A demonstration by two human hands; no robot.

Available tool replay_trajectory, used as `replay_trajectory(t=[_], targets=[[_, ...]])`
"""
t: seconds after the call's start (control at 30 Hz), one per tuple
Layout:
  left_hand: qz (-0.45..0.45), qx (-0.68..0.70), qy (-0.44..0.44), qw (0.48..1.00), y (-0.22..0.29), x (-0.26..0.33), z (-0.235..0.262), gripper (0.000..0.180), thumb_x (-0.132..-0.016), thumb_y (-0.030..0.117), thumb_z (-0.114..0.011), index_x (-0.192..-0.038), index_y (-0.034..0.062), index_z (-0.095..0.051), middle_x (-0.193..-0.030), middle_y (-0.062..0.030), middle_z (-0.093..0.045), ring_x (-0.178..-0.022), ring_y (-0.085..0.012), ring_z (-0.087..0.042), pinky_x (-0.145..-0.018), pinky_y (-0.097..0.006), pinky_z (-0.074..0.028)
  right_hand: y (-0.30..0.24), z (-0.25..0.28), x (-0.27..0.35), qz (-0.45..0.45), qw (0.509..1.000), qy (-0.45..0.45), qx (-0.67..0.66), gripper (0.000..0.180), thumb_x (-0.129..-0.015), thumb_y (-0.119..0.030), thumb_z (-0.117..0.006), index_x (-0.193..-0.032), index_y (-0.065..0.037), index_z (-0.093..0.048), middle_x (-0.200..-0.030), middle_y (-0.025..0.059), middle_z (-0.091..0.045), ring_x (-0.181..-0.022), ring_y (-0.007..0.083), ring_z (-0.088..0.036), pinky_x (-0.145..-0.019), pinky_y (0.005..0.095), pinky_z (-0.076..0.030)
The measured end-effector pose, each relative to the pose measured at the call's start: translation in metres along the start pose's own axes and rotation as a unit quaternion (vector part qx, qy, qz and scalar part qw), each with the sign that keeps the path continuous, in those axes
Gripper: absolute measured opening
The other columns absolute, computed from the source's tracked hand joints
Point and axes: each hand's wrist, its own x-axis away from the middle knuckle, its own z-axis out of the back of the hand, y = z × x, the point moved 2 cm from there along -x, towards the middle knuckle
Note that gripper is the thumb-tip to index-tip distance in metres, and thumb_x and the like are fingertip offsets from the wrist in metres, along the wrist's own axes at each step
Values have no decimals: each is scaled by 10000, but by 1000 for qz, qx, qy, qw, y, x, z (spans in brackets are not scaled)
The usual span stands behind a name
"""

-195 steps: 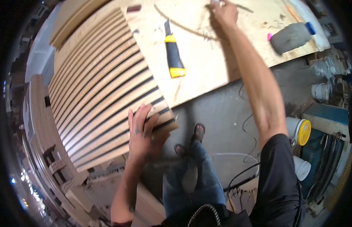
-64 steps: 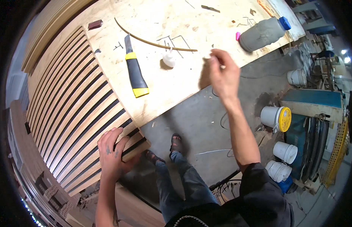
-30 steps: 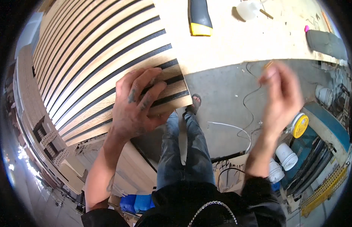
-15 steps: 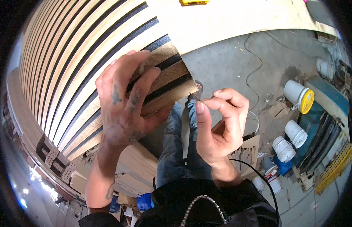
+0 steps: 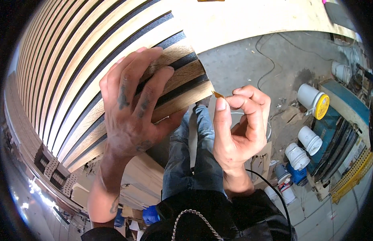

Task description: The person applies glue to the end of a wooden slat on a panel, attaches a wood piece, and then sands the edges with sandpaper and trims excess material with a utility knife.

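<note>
A slatted wood panel [image 5: 86, 64], light wood strips with black gaps between them, spans the left side. My left hand [image 5: 132, 100] grips its near edge, fingers spread over the slats and thumb along the outer side. By the panel's near right corner my right hand [image 5: 240, 128] is closed in a pinch, thumb against forefinger. A small, thin yellow-brown sliver [image 5: 217, 94] sticks out of that pinch, its tip very close to the corner. Whether it touches the wood, I cannot tell. The other fingers of the right hand are curled.
Behind the panel lies a pale board [image 5: 250, 20]. Several buckets stand on the floor at right, one with a yellow lid [image 5: 322, 107]. A dark cable [image 5: 270, 60] winds over the concrete. Cardboard [image 5: 144, 172] lies below, near my legs [image 5: 178, 160].
My right hand has moved slightly right, and the sliver has turned so that its flat yellow-brown face shows. The left hand keeps its hold on the panel. The view has shifted a little.
</note>
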Motion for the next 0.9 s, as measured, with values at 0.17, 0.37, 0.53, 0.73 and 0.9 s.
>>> replay_trajectory(t=[0.17,0.37,0.53,0.73,0.9], targets=[[8,8,2,1000,1,0,0,637,-716,411,-812,-1235,114,-593,-1389,-119,-512,-1291,-348,-447,-1046,-491,-359,-5,-3,2,-27,1000,-11,-8,168,-755,58,-737,-887,9,-647,-941,161,-601,-810,212,-583,-689,287,-473],[0,1,2,1000,0,0,0,652,-704,402,-820,-1240,114,-589,-1389,-120,-509,-1286,-352,-455,-1040,-491,-361,-2,-1,-3,-59,998,-1,-17,159,-761,66,-725,-883,9,-640,-950,159,-599,-783,189,-569,-658,266,-461],[-2,8,-2,1000,1,0,0,665,-703,388,-820,-1256,110,-577,-1390,-131,-506,-1285,-356,-460,-1035,-495,-354,1,-2,1,-26,999,-16,-22,168,-764,59,-726,-895,3,-637,-957,146,-601,-745,163,-548,-630,258,-451],[-6,6,2,1000,-1,1,0,654,-692,359,-825,-1248,111,-585,-1395,-137,-502,-1287,-355,-462,-1040,-498,-350,1,3,-5,-57,998,-18,-24,147,-798,58,-709,-905,5,-623,-979,131,-611,-750,128,-537,-673,238,-454],[-11,6,3,1000,-1,0,-1,651,-685,346,-826,-1244,111,-587,-1406,-142,-486,-1280,-354,-469,-1033,-493,-359,16,9,-1,-283,911,-7,-300,149,-904,49,-650,-1045,32,-604,-948,77,-665,-814,74,-587,-753,202,-482]])
